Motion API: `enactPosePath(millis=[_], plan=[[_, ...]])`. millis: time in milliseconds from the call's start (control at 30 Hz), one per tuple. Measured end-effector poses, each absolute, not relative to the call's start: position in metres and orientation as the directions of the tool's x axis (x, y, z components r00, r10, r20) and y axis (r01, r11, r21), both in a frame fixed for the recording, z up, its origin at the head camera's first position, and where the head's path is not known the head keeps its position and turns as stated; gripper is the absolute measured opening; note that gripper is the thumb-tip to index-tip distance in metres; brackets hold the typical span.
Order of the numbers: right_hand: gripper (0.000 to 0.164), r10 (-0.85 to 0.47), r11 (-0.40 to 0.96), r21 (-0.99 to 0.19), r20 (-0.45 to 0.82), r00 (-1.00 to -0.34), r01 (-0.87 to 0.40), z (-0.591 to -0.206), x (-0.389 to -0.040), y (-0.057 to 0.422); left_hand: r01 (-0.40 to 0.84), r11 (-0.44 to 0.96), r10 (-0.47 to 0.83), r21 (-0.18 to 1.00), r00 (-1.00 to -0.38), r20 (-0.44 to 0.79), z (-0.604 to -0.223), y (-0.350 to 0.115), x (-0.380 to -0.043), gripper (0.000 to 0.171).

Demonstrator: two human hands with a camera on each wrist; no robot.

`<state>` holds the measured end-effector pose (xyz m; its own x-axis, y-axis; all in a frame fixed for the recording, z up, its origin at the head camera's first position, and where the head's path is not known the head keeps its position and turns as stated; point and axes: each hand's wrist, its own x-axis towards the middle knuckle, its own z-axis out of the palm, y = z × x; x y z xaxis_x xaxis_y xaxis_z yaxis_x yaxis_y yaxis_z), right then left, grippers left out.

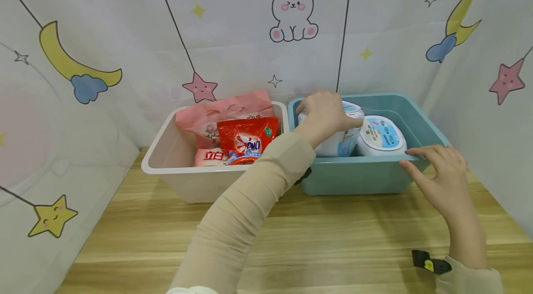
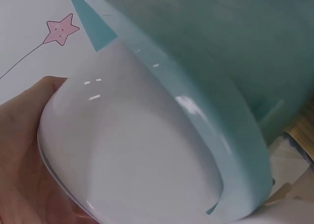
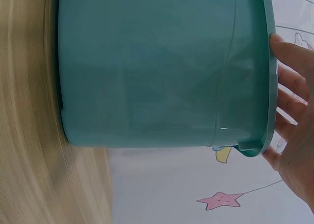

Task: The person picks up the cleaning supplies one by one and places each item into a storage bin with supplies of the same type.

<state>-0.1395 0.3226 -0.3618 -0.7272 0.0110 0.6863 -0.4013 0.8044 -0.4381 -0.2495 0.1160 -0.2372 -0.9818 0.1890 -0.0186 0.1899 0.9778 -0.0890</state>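
In the head view my left hand (image 1: 325, 113) reaches over the teal bin (image 1: 354, 176) and grips a white plastic tub (image 1: 337, 146) with a blue label, the thumb on its right side. The left wrist view shows the smooth white wall of this tub (image 2: 132, 135) close against the bin's rim, with fingers around its far side. A second white tub (image 1: 382, 134), its lid label blue and white, sits to the right in the same bin. My right hand (image 1: 443, 176) rests at the bin's front right rim, fingers extended; its thumb lies along the rim (image 3: 271, 86) in the right wrist view.
Left of the teal bin stands a cream bin (image 1: 200, 183) holding a pink bag (image 1: 225, 111), a red detergent packet (image 1: 247, 134) and a pink-white pack (image 1: 209, 157). Both bins sit on a wooden table (image 1: 325, 238). A patterned white curtain (image 1: 233, 48) hangs close behind and at both sides.
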Motion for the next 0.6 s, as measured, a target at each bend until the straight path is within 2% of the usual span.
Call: enactPosePath(millis=[367,600], plan=[[0.026,0.004,0.813,-0.424,0.69,-0.723,-0.4,-0.362,-0.14,0.323,0.122,0.99,0.121,-0.077,-0.992,-0.02,-0.241,0.118,-0.256,0.072],[0.025,0.005,0.811,-0.424,0.694,-0.72,-0.404,-0.361,-0.14,0.322,0.069,0.99,0.064,-0.123,-0.997,-0.043,-0.244,0.123,-0.263,0.073]])
